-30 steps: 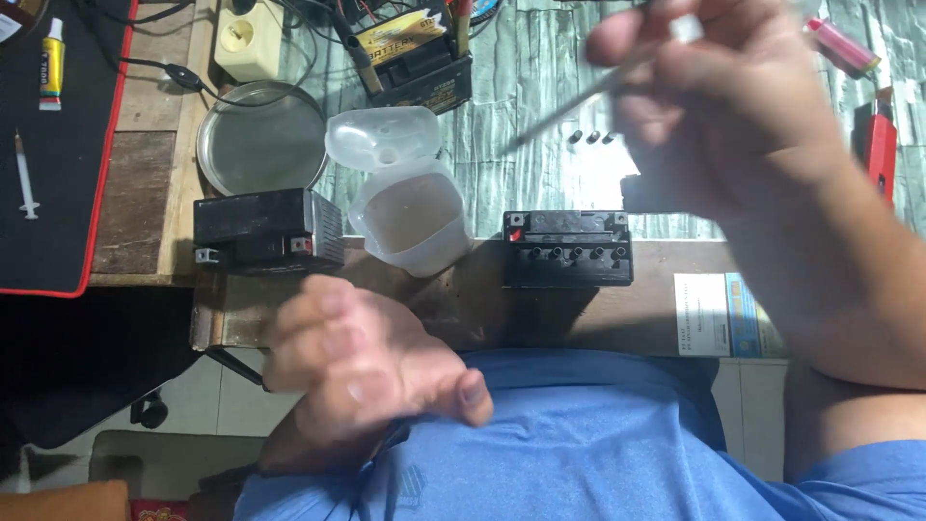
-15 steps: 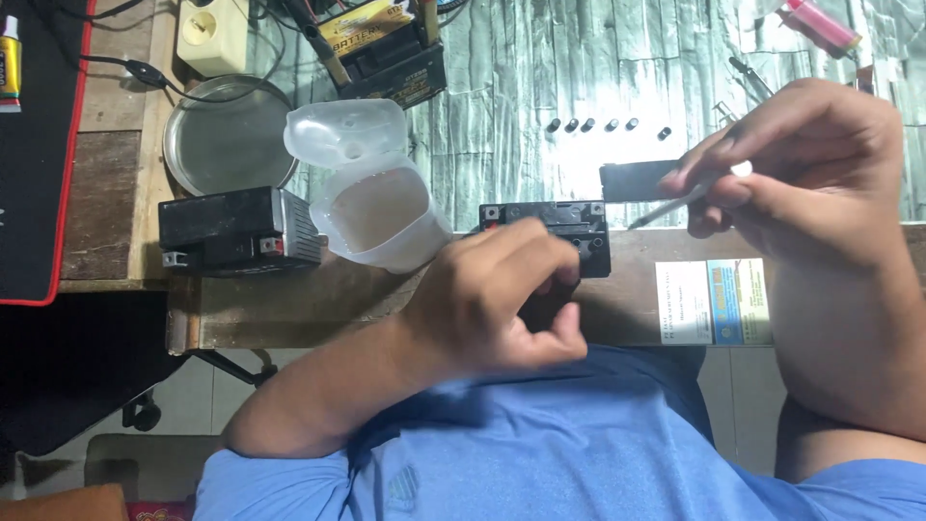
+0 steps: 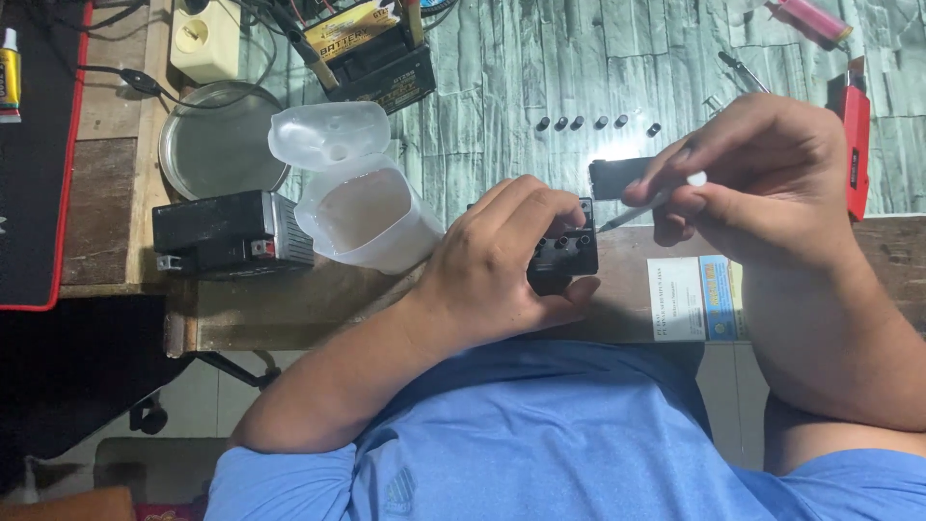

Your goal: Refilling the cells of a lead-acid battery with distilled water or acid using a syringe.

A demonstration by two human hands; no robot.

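Note:
My left hand (image 3: 502, 256) grips a small black battery (image 3: 564, 256) at the near edge of the table, fingers over its top and thumb under its front. Several round holes show in the battery's top. My right hand (image 3: 752, 183) holds a thin syringe-like tool (image 3: 641, 207) whose tip points at the battery's right end. A flat black strip (image 3: 617, 177) lies just behind the tool. A row of several small black caps (image 3: 588, 123) sits farther back.
An open translucent plastic jug (image 3: 357, 207) with pale liquid stands left of the battery. Another black battery (image 3: 227, 232), a round metal dish (image 3: 217, 145), a third battery (image 3: 371, 48), a red cutter (image 3: 854, 135) and a black mat (image 3: 39, 154) surround the spot.
My left hand rose from my lap and took hold of the battery. My right hand came down from the raised position and brought the tool's tip to the battery.

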